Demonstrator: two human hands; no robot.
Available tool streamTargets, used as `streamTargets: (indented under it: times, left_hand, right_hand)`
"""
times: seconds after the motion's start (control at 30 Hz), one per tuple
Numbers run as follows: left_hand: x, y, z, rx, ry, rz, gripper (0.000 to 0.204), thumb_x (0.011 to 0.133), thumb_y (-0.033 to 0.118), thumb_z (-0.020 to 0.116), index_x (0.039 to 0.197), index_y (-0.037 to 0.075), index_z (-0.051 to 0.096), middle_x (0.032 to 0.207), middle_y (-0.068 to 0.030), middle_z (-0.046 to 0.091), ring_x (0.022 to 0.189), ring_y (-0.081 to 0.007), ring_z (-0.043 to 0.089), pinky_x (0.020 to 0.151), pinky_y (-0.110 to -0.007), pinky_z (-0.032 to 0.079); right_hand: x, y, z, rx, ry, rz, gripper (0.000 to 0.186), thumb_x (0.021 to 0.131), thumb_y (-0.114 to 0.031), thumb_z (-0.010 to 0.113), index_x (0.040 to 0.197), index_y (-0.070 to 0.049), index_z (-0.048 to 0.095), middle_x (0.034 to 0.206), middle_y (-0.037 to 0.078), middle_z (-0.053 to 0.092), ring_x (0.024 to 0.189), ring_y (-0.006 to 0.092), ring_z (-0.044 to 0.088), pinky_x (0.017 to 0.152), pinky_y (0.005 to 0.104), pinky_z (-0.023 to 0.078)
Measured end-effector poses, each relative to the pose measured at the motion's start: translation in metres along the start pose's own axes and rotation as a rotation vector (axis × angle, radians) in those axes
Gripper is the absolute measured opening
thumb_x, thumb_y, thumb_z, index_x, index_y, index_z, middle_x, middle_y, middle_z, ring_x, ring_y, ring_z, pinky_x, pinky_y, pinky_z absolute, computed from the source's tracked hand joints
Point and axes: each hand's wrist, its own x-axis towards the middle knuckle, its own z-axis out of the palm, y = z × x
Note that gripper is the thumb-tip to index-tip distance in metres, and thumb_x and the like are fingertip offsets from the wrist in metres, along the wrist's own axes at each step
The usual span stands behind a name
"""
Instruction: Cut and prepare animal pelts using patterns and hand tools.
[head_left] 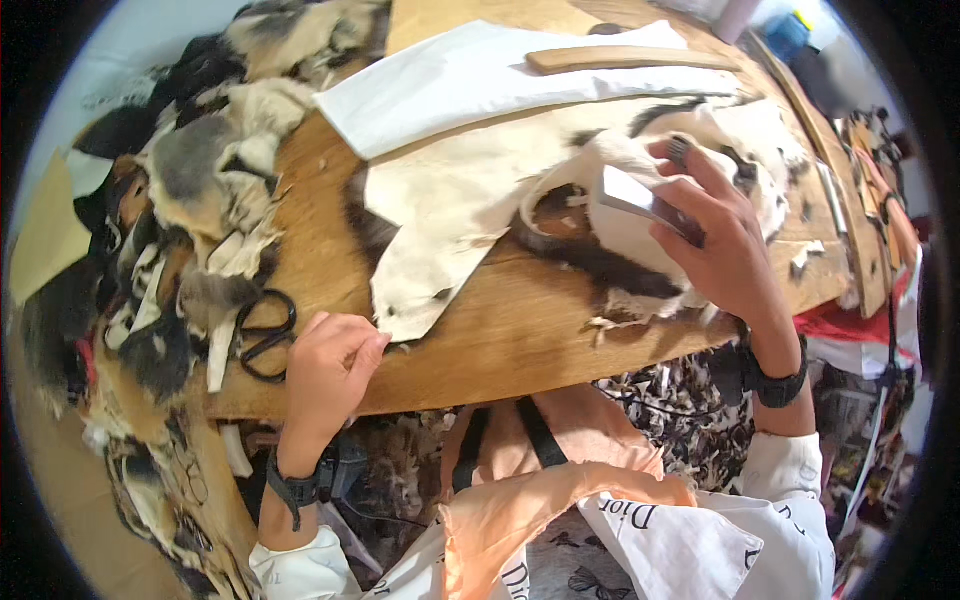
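Observation:
A pale hide piece (440, 240) with dark fur along its edges lies across the wooden table, its narrow end pointing toward me. At that near corner, my left hand (335, 365) is closed, thumb and fingers pinching the hide's tip. Up on the right, my right hand (715, 225) grips a flat, shiny silver-white tool (630, 193); its exact kind is unclear. The tool is over a crumpled white and dark-brown hide (600, 250). A dark ribbed ring sits on one right finger. Beside my left hand rest black-handled scissors (265, 335), blades hidden.
A white sheet (430, 90) lies behind the hide, with a wooden stick (630, 60) on top. Fur scraps (205, 170) heap up at the left. A long wooden board (840, 190) runs along the right. Below the table's near edge (480, 385) are many fur clippings (690, 390).

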Motion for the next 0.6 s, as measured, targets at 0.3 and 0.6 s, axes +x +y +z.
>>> streamTargets:
  times: [0.3,0.6]
  left_hand:
    - [0.079,0.08,0.048,-0.25,0.019,0.026,0.021,0.078,0.007,0.058,0.098,0.002,0.061,0.098,-0.0127,0.06,0.085,-0.024,0.059,0.077,-0.031,0.046]
    - [0.155,0.096,0.113,-0.591,-0.143,-0.286,0.031,0.087,0.016,0.049,0.111,-0.004,0.049,0.103,-0.0076,0.055,0.093,-0.0165,0.052,0.084,-0.027,0.039]
  right_hand:
    - [-0.098,0.12,-0.066,-0.228,0.215,0.344,0.015,0.069,-0.002,0.062,0.081,0.002,0.055,0.103,0.019,0.051,0.091,0.0323,0.054,0.076,0.0384,0.045]
    - [-0.158,0.298,-0.133,-0.282,0.303,0.701,0.017,0.069,-0.014,0.063,0.08,-0.002,0.058,0.083,0.02,0.056,0.077,0.0349,0.056,0.067,0.0394,0.044]
